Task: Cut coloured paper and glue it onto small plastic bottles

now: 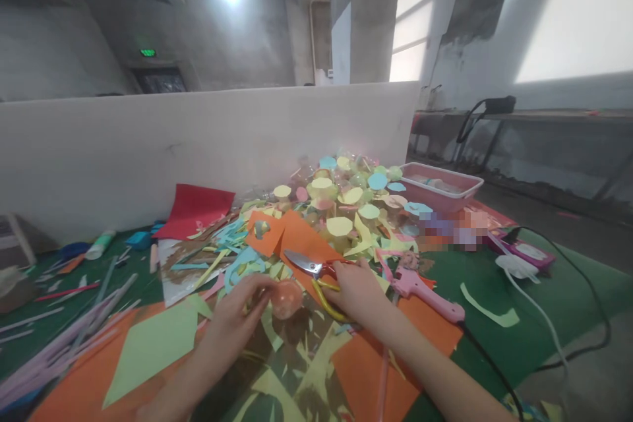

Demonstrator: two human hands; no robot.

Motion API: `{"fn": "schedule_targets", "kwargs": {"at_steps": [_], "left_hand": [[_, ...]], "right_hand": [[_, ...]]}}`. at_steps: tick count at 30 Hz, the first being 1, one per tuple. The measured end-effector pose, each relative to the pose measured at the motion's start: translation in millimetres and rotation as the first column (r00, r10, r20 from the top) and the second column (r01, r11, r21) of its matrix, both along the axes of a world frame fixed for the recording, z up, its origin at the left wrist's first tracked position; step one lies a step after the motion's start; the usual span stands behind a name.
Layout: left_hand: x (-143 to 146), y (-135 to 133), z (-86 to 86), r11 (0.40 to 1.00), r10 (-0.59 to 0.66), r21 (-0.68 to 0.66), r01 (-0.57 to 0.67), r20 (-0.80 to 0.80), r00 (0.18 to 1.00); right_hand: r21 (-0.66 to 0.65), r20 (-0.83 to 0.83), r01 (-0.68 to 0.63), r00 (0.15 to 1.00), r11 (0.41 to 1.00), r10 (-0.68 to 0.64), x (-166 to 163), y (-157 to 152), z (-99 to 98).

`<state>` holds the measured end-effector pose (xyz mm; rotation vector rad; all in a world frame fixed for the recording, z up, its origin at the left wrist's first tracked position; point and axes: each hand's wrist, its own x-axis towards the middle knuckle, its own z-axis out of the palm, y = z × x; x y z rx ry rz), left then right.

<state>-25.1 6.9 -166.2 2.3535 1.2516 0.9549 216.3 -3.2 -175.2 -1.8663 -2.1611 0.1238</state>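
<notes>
While left hand (254,300) pinches translucent orange ball (287,299) above paper scraps (324,359), right hand (357,293) grips scissors (307,266); heaped balls (359,180) behind appear already topped with paper discs (339,227), held one seemingly bare.

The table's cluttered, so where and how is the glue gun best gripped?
Take the glue gun by its thick handle, probably from the right: the handle points that way. Avoid the black cord leaving its end.
</notes>
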Motion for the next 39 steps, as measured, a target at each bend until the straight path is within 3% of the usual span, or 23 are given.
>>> {"fn": "schedule_targets", "kwargs": {"at_steps": [4,6,10,13,17,19,23,39], "left_hand": [[13,-9,-5.4,0.988,-0.081,-0.138,0.069,-0.084,0.993],[15,-10,-10.4,0.989,-0.103,-0.126,0.084,-0.155,0.982],[8,-6,-10.8,0.977,-0.018,0.2,0.075,-0.275,0.961],[-1,-2,0.2,0.9,0.092,0.433,0.04,-0.28,0.955],[-12,7,12.1,0.806,0.268,0.589,-0.058,-0.276,0.923],[-17,12,11.0,0.835,0.277,0.545,-0.08,-0.29,0.916],[-25,19,1.7,0.915,0.18,0.402,-0.039,-0.319,0.93],[-23,20,-2.8,0.944,0.3,0.188,-0.271,-0.15,0.942]], "right_hand": [[-0.005,0.022,-0.007,1.0,1.0,0.007,0,-1,-0.1],[-0.001,0.027,-0.015,1.0,1.0,0.015,1,-1,-0.6],[0.007,0.031,-0.027,0.999,1.0,0.027,1,-1,-1.6],[0.007,0.033,-0.023,0.999,1.0,0.023,1,-1,-1.2],[-0.002,0.041,-0.016,0.999,1.0,0.016,1,-2,0.3],[-0.003,0.043,-0.014,0.999,1.0,0.014,0,-2,0.3],[-0.001,0.043,-0.008,0.999,1.0,0.009,0,-2,-1.0],[-0.017,0.039,-0.007,0.999,1.0,0.008,-2,-2,-1.9]]}}
